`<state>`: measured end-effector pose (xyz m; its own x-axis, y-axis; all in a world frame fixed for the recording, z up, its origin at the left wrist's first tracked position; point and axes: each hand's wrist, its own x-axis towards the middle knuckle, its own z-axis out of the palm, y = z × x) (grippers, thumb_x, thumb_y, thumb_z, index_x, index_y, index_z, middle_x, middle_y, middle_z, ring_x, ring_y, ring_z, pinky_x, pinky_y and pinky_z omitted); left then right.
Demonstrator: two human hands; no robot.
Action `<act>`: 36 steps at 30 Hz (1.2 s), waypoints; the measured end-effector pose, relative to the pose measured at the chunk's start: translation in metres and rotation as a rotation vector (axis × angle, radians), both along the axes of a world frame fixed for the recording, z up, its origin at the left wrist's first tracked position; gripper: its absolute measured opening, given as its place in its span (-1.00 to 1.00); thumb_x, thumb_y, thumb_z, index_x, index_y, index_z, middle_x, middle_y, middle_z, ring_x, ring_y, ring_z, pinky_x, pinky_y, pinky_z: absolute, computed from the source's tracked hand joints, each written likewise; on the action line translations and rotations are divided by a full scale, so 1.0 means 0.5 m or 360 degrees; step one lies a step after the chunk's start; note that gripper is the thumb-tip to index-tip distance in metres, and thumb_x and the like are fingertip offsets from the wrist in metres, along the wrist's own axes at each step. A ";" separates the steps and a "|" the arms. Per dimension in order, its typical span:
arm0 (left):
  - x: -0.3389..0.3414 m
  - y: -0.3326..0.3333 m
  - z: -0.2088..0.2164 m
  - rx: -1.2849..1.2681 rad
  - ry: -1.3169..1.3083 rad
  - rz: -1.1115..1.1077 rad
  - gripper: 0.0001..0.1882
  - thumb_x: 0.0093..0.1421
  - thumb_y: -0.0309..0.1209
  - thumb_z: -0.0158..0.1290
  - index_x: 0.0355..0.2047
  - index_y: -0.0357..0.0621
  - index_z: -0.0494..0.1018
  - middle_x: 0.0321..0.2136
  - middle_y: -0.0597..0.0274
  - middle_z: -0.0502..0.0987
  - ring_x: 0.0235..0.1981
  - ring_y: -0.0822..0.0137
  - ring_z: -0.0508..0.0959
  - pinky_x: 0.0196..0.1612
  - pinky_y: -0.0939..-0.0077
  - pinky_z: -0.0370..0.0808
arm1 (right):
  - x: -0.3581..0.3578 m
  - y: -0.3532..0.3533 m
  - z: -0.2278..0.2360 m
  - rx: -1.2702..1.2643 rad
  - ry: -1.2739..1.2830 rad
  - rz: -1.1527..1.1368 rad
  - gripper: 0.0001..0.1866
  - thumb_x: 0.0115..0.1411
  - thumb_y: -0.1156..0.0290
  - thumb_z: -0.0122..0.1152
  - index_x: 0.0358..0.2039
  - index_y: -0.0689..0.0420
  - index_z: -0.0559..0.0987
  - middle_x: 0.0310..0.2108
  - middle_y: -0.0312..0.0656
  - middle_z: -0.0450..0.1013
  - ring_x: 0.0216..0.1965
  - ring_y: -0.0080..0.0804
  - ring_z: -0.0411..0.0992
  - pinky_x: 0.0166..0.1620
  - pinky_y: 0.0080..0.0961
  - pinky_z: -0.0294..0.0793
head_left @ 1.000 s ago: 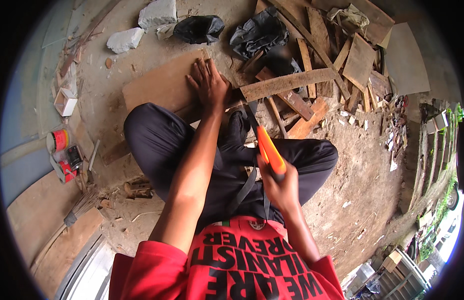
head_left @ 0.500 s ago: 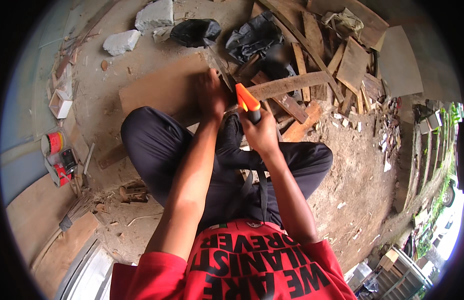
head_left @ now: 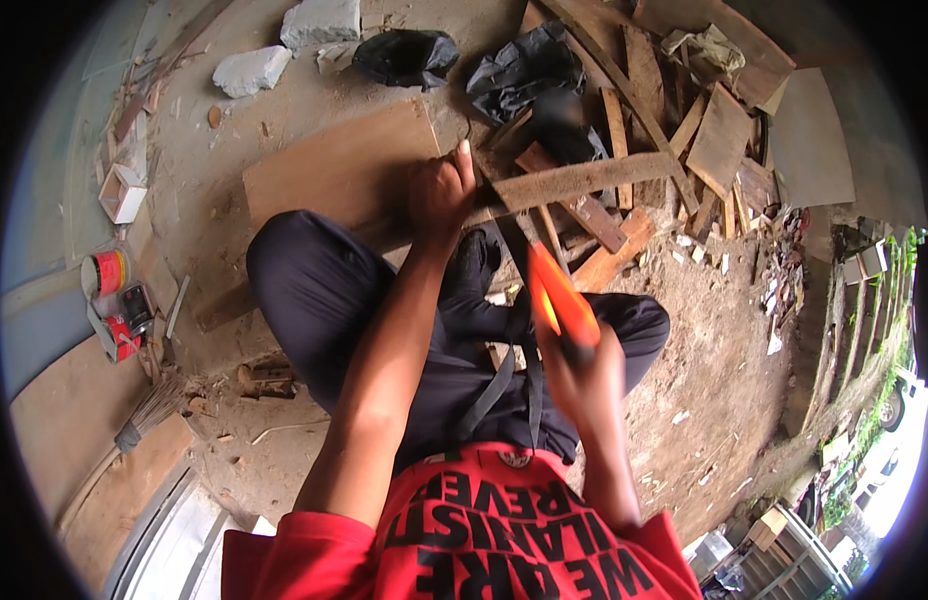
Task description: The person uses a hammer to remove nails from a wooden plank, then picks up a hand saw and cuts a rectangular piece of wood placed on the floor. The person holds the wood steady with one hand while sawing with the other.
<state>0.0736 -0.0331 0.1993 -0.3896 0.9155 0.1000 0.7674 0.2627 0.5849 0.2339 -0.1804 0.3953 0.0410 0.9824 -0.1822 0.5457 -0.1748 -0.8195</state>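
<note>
My right hand (head_left: 582,375) is wrapped around the orange and black handle of a handsaw (head_left: 564,300), low over my right shin. Its dark blade slants up and left toward the end of a narrow wooden plank (head_left: 584,178); the blade's far part is hard to make out. My left hand (head_left: 441,195) is closed at the right edge of a broad brown wooden board (head_left: 334,165), thumb pointing up. Its fingers are partly hidden. The board lies in front of my left knee. My dark shoe (head_left: 471,265) is between the hands.
Scrap planks (head_left: 719,140) lie heaped at the far right. Black plastic bags (head_left: 524,75) and pale blocks (head_left: 252,72) are beyond the board. At the left stand a red can (head_left: 108,272) and a broom (head_left: 149,410). Debris litters the ground (head_left: 699,350).
My right hand has drawn the saw back toward me and slightly right, showing more of the blade. My left hand stays by the board, its thumb now raised.
</note>
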 end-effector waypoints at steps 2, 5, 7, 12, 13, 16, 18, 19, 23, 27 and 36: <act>-0.007 0.005 0.001 0.0056 0.0015 -0.0033 -0.24 0.47 -0.01 -0.28 -0.72 -0.27 0.55 -0.65 -0.15 0.56 -0.60 -0.13 0.60 -0.35 0.01 0.54 | -0.055 0.104 -0.124 -0.0263 -0.0028 -0.0007 -0.66 0.29 0.24 0.25 -0.35 0.34 0.56 -0.62 0.12 0.47 -0.55 -0.01 0.55 -0.40 -0.19 0.44; -0.016 0.016 0.013 -0.0129 -0.0208 -0.0244 -0.17 0.48 0.01 -0.40 -0.69 -0.28 0.58 -0.68 -0.19 0.54 -0.61 -0.15 0.60 -0.29 0.04 0.56 | -0.101 0.181 -0.185 -0.0005 -0.0015 0.0037 -0.63 0.28 0.21 0.27 -0.40 0.33 0.56 -0.65 0.11 0.45 -0.58 -0.13 0.51 -0.42 -0.18 0.43; -0.016 0.021 0.006 -0.0167 -0.0114 -0.0235 -0.14 0.48 0.03 -0.43 -0.71 -0.27 0.58 -0.69 -0.18 0.54 -0.61 -0.14 0.61 -0.27 0.04 0.56 | -0.101 0.181 -0.170 -0.0123 -0.0047 -0.0008 -0.61 0.29 0.19 0.27 -0.41 0.34 0.56 -0.65 0.10 0.45 -0.58 -0.24 0.51 -0.42 -0.20 0.44; -0.021 0.005 -0.018 0.0115 0.0037 -0.0040 -0.21 0.46 0.00 -0.26 -0.78 -0.27 0.50 -0.73 -0.18 0.51 -0.65 -0.14 0.57 -0.44 0.04 0.52 | -0.017 0.033 -0.084 -0.0466 0.0035 -0.0007 -0.70 0.29 0.27 0.28 -0.33 0.33 0.59 -0.64 0.07 0.48 -0.55 -0.34 0.55 -0.39 -0.30 0.47; -0.017 0.005 -0.023 0.0207 0.0013 -0.0021 -0.23 0.45 0.00 -0.23 -0.79 -0.27 0.50 -0.73 -0.18 0.50 -0.66 -0.15 0.57 -0.46 0.04 0.51 | 0.007 -0.018 -0.056 -0.0388 0.0131 -0.0002 -0.74 0.28 0.32 0.29 -0.31 0.32 0.60 -0.63 0.05 0.48 -0.55 -0.33 0.55 -0.39 -0.33 0.48; -0.014 0.018 -0.031 0.0274 0.0003 0.0012 -0.25 0.45 -0.02 -0.20 -0.79 -0.25 0.50 -0.73 -0.17 0.51 -0.67 -0.16 0.55 -0.47 0.02 0.50 | 0.049 -0.101 0.049 -0.0457 0.0047 -0.0007 -0.83 0.25 0.42 0.32 -0.27 0.29 0.62 -0.60 0.00 0.51 -0.54 -0.28 0.57 -0.35 -0.39 0.51; -0.017 0.012 -0.022 0.0332 -0.0003 -0.0010 -0.25 0.46 -0.03 -0.21 -0.79 -0.25 0.49 -0.73 -0.17 0.51 -0.67 -0.16 0.54 -0.47 0.02 0.50 | 0.044 -0.089 0.054 -0.0382 0.0090 0.0003 -0.82 0.25 0.41 0.32 -0.27 0.29 0.62 -0.60 0.02 0.52 -0.52 -0.25 0.60 -0.35 -0.38 0.51; -0.015 0.013 -0.015 0.0303 -0.0002 0.0018 -0.24 0.46 -0.04 -0.22 -0.80 -0.25 0.49 -0.74 -0.16 0.50 -0.69 -0.15 0.54 -0.48 0.02 0.49 | 0.041 -0.072 0.051 -0.0327 0.0117 0.0006 -0.82 0.25 0.41 0.32 -0.27 0.29 0.62 -0.60 0.02 0.52 -0.51 -0.24 0.61 -0.34 -0.37 0.52; -0.018 0.004 -0.012 0.0255 -0.0089 -0.0030 -0.23 0.48 -0.05 -0.27 -0.79 -0.26 0.48 -0.76 -0.16 0.48 -0.73 -0.11 0.52 -0.52 0.03 0.47 | -0.073 0.176 -0.185 -0.0217 0.0024 0.0064 -0.59 0.26 0.17 0.26 -0.45 0.35 0.55 -0.61 0.22 0.45 -0.47 0.21 0.55 -0.38 -0.10 0.45; -0.026 0.019 0.003 0.0100 -0.0159 -0.0072 -0.19 0.49 -0.02 -0.33 -0.78 -0.27 0.51 -0.77 -0.16 0.47 -0.73 -0.11 0.53 -0.55 0.04 0.46 | -0.110 0.264 -0.219 -0.0068 0.0032 0.0058 -0.56 0.21 0.14 0.30 -0.52 0.34 0.56 -0.65 0.07 0.47 -0.52 -0.20 0.59 -0.42 -0.19 0.45; -0.030 0.029 -0.093 0.0296 -0.0311 0.0054 -0.24 0.46 0.01 -0.21 -0.78 -0.24 0.51 -0.74 -0.14 0.50 -0.72 -0.14 0.53 -0.62 0.00 0.43 | 0.029 -0.061 0.036 -0.0448 0.0152 0.0041 -0.83 0.26 0.41 0.31 -0.29 0.29 0.60 -0.59 -0.03 0.51 -0.49 -0.42 0.57 -0.37 -0.40 0.49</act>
<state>0.0587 -0.0186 0.1528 -0.4480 0.8746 0.1852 0.6279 0.1604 0.7616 0.2483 -0.2110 0.4135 -0.0136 0.8932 -0.4494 0.4759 -0.3895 -0.7886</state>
